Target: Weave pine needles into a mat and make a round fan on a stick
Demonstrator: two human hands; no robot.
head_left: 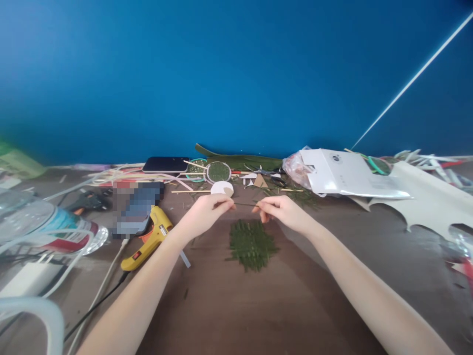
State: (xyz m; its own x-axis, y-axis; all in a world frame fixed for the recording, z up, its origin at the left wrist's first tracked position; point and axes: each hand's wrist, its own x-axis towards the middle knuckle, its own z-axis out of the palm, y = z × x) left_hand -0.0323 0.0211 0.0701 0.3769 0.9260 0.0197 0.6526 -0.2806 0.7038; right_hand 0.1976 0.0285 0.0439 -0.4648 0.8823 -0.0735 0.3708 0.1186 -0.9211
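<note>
Both hands pinch the ends of a thin dark strip (245, 204), held stretched level above the table. At its left end, my left hand (214, 207) is closed, thumb against fingers. My right hand (275, 209) closes on the other end, its lower fingers curled. Just below and nearer to me, a woven patch of green leaf strips (253, 245) with ragged ends lies flat. Behind my left hand is a white disc (221, 188), partly hidden by the fingers. Beyond it rests a round green woven piece with a pale rim (218, 172).
A yellow glue gun (148, 241) and its cord lie left of my left forearm, beside a blurred-out device (136, 209). Further left is a plastic bottle (74, 227). A black phone (166, 164), long green leaves (247, 162) and a white box (343, 172) line the blue wall.
</note>
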